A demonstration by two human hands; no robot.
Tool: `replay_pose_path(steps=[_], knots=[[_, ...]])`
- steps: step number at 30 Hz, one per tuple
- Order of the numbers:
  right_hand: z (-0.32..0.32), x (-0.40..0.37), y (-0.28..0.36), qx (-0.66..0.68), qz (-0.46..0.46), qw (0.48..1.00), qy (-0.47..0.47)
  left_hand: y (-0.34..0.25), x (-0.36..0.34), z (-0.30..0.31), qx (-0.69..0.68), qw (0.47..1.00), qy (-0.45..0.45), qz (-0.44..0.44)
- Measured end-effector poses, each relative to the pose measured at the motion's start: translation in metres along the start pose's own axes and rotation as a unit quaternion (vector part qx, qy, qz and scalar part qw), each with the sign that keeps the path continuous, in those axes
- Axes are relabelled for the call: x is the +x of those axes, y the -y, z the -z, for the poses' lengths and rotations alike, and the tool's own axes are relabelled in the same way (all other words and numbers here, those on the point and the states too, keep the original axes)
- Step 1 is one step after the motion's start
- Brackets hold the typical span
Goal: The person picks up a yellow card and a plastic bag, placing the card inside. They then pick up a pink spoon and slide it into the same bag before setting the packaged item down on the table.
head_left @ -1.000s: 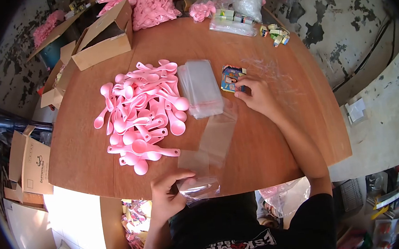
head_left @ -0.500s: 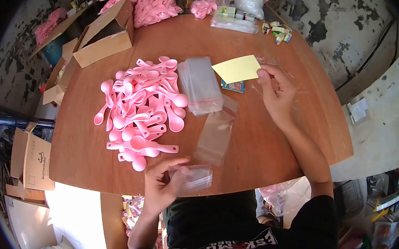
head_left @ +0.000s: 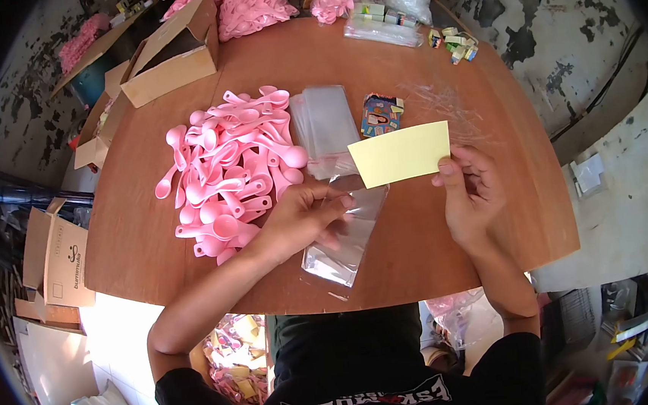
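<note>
My right hand (head_left: 475,194) pinches a plain yellow card (head_left: 402,154) by its right edge, above the table. With thumb and fingers closed, my left hand (head_left: 311,217) grips a clear plastic bag (head_left: 336,261) near the table's front. The bag's outline blends with other clear film beneath it. Just behind lies a stack of clear plastic bags (head_left: 327,122). A small pile of printed blue cards (head_left: 382,114) rests beyond the yellow card. Left of the bags, a heap of pink plastic spoons (head_left: 234,168) sits beside my left forearm.
An open cardboard box (head_left: 172,58) stands at the table's back left. Bags of pink items (head_left: 255,6) lie along the back. Small card bundles (head_left: 456,43) sit at the back right, and scraps of clear film (head_left: 446,109) lie on the wooden table (head_left: 523,217).
My left hand has moved forward and right with the bag, from the table's front edge. The right hand has brought the yellow card down and nearer, uncovering the printed cards.
</note>
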State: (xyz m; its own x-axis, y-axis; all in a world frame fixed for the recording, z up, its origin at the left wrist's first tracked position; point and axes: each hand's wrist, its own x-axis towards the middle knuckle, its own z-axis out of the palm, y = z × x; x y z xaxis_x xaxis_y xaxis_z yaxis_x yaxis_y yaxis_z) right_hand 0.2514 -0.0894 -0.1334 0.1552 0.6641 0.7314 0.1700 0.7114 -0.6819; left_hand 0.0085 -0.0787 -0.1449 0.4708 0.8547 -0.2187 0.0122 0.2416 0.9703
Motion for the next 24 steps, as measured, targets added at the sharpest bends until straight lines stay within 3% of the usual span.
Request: replay_pose_path(steps=[4,15,21,24], knots=[[0.004,-0.003,-0.014,-0.018,0.0,0.999,0.042,0.011,-0.001,0.0,0.008,0.999,0.036,-0.022],[0.006,0.005,-0.019,-0.08,0.012,0.989,0.125,0.01,-0.006,-0.001,-0.001,1.0,0.019,-0.015],[0.007,0.011,-0.011,-0.091,-0.011,0.981,0.173,0.013,-0.005,0.006,0.082,0.993,0.015,-0.084],[0.005,0.006,-0.009,-0.025,-0.06,0.989,0.136,0.015,-0.004,0.008,0.093,0.99,0.016,-0.102]])
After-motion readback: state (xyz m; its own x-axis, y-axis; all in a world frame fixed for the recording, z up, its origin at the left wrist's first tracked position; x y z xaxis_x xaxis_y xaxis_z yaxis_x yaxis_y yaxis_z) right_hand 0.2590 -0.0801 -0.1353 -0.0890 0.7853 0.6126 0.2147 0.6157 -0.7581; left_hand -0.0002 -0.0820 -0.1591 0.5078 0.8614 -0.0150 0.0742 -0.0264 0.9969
